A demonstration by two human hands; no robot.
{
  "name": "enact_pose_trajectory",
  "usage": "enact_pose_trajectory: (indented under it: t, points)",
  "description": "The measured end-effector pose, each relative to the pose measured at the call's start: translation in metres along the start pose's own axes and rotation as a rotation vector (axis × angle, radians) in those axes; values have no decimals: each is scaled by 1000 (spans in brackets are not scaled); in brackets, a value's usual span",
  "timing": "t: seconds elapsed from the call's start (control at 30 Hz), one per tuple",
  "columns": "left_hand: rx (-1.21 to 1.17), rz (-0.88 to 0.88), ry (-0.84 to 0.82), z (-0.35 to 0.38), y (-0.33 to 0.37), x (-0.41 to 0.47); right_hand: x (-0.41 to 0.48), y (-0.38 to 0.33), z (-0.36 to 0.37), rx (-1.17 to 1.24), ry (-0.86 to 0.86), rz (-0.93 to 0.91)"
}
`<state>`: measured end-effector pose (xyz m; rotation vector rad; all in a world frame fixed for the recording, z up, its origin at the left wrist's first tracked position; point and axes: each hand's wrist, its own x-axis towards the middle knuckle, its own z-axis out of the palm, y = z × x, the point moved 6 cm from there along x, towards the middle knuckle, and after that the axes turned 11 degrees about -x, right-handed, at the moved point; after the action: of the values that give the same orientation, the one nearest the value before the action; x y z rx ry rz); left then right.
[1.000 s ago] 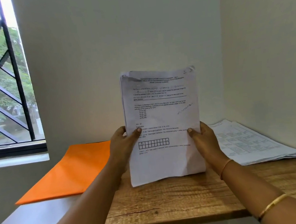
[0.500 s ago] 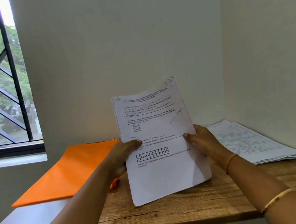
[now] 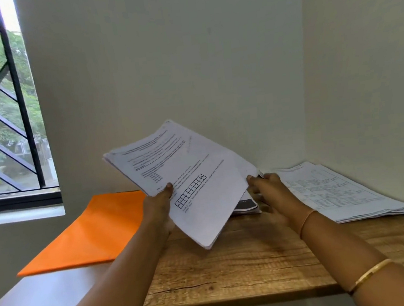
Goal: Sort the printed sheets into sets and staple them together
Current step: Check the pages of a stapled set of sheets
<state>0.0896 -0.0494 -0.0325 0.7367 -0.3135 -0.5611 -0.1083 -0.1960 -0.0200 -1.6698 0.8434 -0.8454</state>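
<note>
Two hands hold a tilted set of printed sheets (image 3: 186, 179) above a wooden table (image 3: 246, 272). Left hand (image 3: 158, 207) pinches its left edge, right hand (image 3: 272, 192) grips its right edge. Another paper pile (image 3: 337, 188) lies right.

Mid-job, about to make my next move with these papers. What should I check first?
1. Grip of the left hand on the held set: ok, it pinches the left edge.
2. Grip of the right hand: ok, it holds the right edge.
3. Edges squared: not ok, lower sheets stick out at the right.
4. Finding a stapler: not ok, none in view.
5. Bare wooden table ahead: ok.
</note>
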Motion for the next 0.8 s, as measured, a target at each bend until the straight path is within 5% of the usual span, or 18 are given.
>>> enact_pose_trajectory:
  t: [0.1, 0.17, 0.33, 0.53, 0.8]
  points:
    - [-75, -17, 85, 2, -10, -7, -16, 10, 32, 426, -315, 214]
    - [-106, -34, 104, 7, -18, -15, -18, 11, 42, 477, -345, 202]
    - [-125, -100, 72, 14, -32, -26, -9, 20, 33, 447, -117, 148]
    - [-183, 27, -16, -6, 5, -9, -2, 22, -27, 242, 59, 38]
    - [505, -249, -211, -17, 17, -9, 3, 22, -62, 31, 119, -28]
